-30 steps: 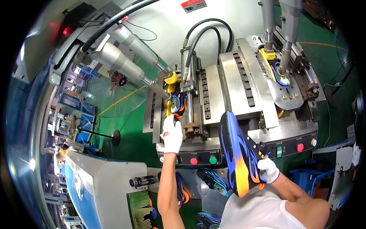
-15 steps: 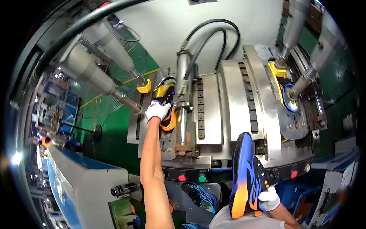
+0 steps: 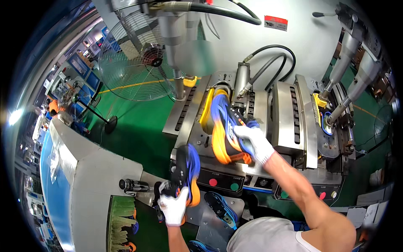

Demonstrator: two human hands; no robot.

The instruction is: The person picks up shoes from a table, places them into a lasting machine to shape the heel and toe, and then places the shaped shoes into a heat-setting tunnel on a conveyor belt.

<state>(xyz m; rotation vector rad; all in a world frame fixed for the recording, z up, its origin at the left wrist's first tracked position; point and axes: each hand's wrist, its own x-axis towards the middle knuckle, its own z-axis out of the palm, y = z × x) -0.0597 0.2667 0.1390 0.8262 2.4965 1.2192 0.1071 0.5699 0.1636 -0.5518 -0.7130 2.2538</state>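
My left hand (image 3: 173, 206), in a white glove, is closed on a black, blue and orange sneaker (image 3: 192, 168). It is low on the left, in front of the machine. My right hand (image 3: 254, 143), also gloved, reaches across to the machine's left station and grips a second sneaker (image 3: 221, 130) by its upper. That shoe's toe points away from me, close to the metal shoe holder, with a yellow pad (image 3: 207, 108) beside it. Whether the shoe touches the holder cannot be made out.
At the right station, another shoe (image 3: 326, 124) sits under metal rods. A control panel (image 3: 222, 178) with coloured buttons runs along the front. Below lies a dark blue shoe (image 3: 221, 208) on a metal plate. A fan (image 3: 138, 63) and a strip-curtained conveyor (image 3: 121, 222) stand left.
My left hand has drawn its sneaker off the left station and down toward me. My right hand has carried the other sneaker from the lower right to that station. The view has shifted.
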